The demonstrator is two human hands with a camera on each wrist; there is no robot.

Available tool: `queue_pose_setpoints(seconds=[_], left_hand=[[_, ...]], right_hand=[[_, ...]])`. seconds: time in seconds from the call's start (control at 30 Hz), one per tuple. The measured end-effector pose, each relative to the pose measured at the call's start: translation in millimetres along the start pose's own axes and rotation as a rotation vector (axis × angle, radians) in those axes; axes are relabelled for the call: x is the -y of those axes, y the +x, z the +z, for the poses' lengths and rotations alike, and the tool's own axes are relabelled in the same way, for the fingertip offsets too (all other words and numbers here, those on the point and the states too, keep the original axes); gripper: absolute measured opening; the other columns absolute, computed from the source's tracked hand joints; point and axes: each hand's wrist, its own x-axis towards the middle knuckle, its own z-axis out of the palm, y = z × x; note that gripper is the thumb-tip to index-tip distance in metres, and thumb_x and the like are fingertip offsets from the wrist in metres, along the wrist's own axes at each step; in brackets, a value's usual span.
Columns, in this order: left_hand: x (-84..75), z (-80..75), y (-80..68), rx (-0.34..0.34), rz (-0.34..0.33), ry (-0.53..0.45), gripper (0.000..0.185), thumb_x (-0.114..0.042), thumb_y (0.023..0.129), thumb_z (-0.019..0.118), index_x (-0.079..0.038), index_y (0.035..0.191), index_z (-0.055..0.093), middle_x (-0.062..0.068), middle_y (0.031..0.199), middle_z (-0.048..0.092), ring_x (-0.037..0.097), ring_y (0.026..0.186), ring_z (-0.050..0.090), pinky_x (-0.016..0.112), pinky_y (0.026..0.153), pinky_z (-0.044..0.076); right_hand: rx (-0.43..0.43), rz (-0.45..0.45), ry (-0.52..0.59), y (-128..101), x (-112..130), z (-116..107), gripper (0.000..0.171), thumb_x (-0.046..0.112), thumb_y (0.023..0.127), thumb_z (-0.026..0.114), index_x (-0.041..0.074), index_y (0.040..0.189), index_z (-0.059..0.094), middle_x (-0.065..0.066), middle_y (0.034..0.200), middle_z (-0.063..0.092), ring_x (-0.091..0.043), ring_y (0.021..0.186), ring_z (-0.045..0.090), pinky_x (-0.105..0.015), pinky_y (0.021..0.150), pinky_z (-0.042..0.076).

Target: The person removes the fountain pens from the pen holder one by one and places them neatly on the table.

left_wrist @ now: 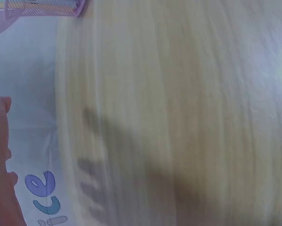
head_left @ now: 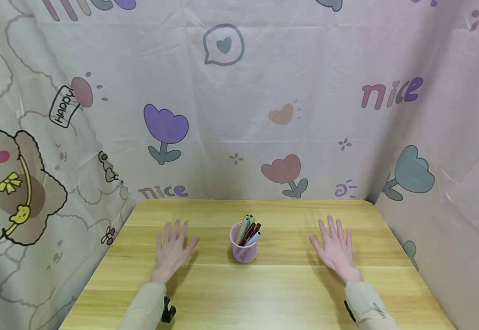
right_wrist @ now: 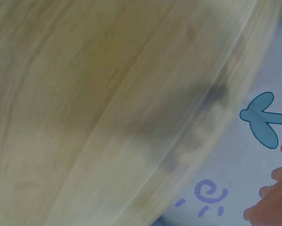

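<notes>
Between my two hands, on the wooden table, stands a pink mesh pen cup (head_left: 244,253) with several pens (head_left: 248,231) in it, pale green, dark red and light blue. To its left my left hand (head_left: 173,251) is spread, palm down, holding nothing. On the other side my right hand (head_left: 336,250) is also spread with straight fingers and nothing in it. In the left wrist view the cup (left_wrist: 42,8) shows at the top left corner, and the hand (left_wrist: 2,165) at the left edge. Only fingers of the right hand (right_wrist: 273,202) appear in the right wrist view.
The light wooden table (head_left: 281,293) ends at a back edge against a hanging printed cloth (head_left: 235,101). More cloth (head_left: 466,220) hangs along the right side, and a bear-printed one (head_left: 78,256) along the left. Shadows of both hands fall on the wood.
</notes>
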Motion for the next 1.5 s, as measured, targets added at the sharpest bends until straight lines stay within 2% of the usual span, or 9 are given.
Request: queue_pose_setpoints(seconds=[0.33, 0.5, 0.67, 0.87, 1.03, 1.17, 1.37, 1.5], left_hand=[[-28.1, -8.3, 3.8, 0.040, 0.065, -0.056, 0.078, -0.060, 0.102, 0.041, -0.014, 0.161, 0.019, 0.015, 0.170, 0.012, 0.042, 0.157, 0.005, 0.066, 0.126, -0.003], [-48.6, -8.7, 5.6, 0.065, 0.144, -0.113, 0.079, -0.058, 0.100, 0.046, -0.015, 0.161, 0.022, 0.013, 0.169, 0.018, 0.040, 0.157, 0.009, 0.066, 0.126, 0.001], [-69.2, -4.2, 6.4, 0.127, 0.219, -0.175, 0.081, -0.059, 0.098, 0.051, -0.017, 0.161, 0.021, 0.008, 0.169, 0.018, 0.035, 0.158, 0.011, 0.063, 0.127, 0.004], [-88.2, 3.3, 6.6, 0.178, 0.265, -0.266, 0.083, -0.057, 0.096, 0.057, -0.014, 0.160, 0.026, 0.010, 0.168, 0.024, 0.035, 0.157, 0.017, 0.062, 0.128, 0.006], [-95.9, 10.1, 8.0, 0.195, 0.270, -0.325, 0.089, -0.058, 0.092, 0.064, -0.012, 0.159, 0.029, 0.012, 0.165, 0.030, 0.037, 0.155, 0.025, 0.061, 0.128, 0.012], [-100.4, 12.0, 8.8, 0.204, 0.249, -0.393, 0.091, -0.057, 0.088, 0.070, -0.012, 0.158, 0.033, 0.014, 0.164, 0.033, 0.041, 0.151, 0.031, 0.067, 0.124, 0.020], [-103.7, 14.9, 9.3, 0.220, 0.264, -0.417, 0.091, -0.055, 0.086, 0.072, -0.012, 0.157, 0.035, 0.015, 0.163, 0.035, 0.046, 0.147, 0.035, 0.074, 0.116, 0.027], [-104.0, 17.1, 9.9, 0.227, 0.260, -0.427, 0.089, -0.053, 0.087, 0.073, -0.011, 0.156, 0.036, 0.017, 0.161, 0.039, 0.049, 0.145, 0.037, 0.075, 0.116, 0.027]], right_hand=[[-0.042, -0.043, 0.040, 3, 9, -2, 0.070, 0.049, 0.102, 0.047, 0.005, 0.155, 0.036, -0.026, 0.166, 0.016, -0.050, 0.152, 0.014, -0.073, 0.122, 0.004], [-0.085, -0.112, 0.069, 7, 23, -2, 0.064, 0.043, 0.102, 0.051, 0.004, 0.151, 0.041, -0.028, 0.160, 0.030, -0.049, 0.148, 0.026, -0.072, 0.121, 0.013], [-0.139, -0.193, 0.130, 9, 38, -2, 0.058, 0.036, 0.099, 0.059, 0.003, 0.145, 0.049, -0.028, 0.147, 0.047, -0.046, 0.137, 0.043, -0.067, 0.118, 0.027], [-0.118, -0.221, 0.232, 8, 55, -2, 0.053, 0.034, 0.098, 0.062, 0.004, 0.141, 0.054, -0.023, 0.138, 0.057, -0.042, 0.130, 0.051, -0.065, 0.113, 0.037], [-0.080, -0.223, 0.322, 8, 67, 1, 0.048, 0.032, 0.097, 0.065, 0.006, 0.138, 0.058, -0.017, 0.133, 0.061, -0.037, 0.123, 0.057, -0.063, 0.105, 0.046], [-0.055, -0.233, 0.410, 7, 78, 3, 0.045, 0.028, 0.096, 0.066, 0.005, 0.135, 0.060, -0.015, 0.125, 0.065, -0.033, 0.117, 0.060, -0.060, 0.101, 0.051], [-0.089, -0.309, 0.520, 9, 94, 9, 0.034, 0.018, 0.092, 0.071, 0.005, 0.124, 0.067, -0.004, 0.105, 0.068, -0.027, 0.099, 0.064, -0.043, 0.090, 0.056], [-0.048, -0.336, 0.609, 12, 104, 10, 0.031, 0.014, 0.090, 0.073, 0.007, 0.119, 0.068, -0.002, 0.098, 0.068, -0.025, 0.095, 0.064, -0.039, 0.090, 0.058]])
